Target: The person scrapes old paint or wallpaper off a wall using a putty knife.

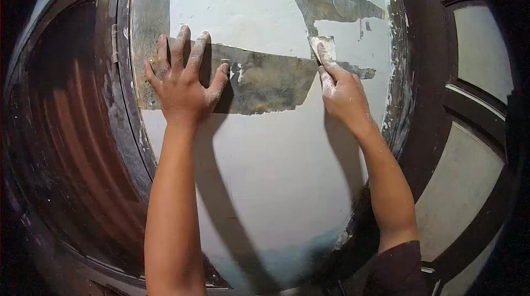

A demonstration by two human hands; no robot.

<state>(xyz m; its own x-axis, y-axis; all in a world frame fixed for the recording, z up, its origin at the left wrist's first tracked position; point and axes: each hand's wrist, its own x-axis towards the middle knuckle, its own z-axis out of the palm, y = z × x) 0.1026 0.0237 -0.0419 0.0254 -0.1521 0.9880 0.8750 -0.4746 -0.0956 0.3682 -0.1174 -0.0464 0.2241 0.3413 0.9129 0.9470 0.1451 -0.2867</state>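
Observation:
Flat against the wall panel (265,163), my left hand (185,86) has its dusty fingers spread over the edge of a bare grey-brown patch (270,80). My right hand (345,94) grips a scraper (327,47) with a whitish, smeared blade, index finger laid along it. The blade touches the panel at the right end of the bare patch, beside white coating. Above it, another bare grey strip (342,6) curves to the right. White powder coats the fingers of both hands.
A dark wooden frame with a hinge (115,43) and a reddish-brown panel (83,114) stands on the left. On the right is a dark door with pale inset panels (464,185). The wall panel's right edge (398,69) is chipped and flaking.

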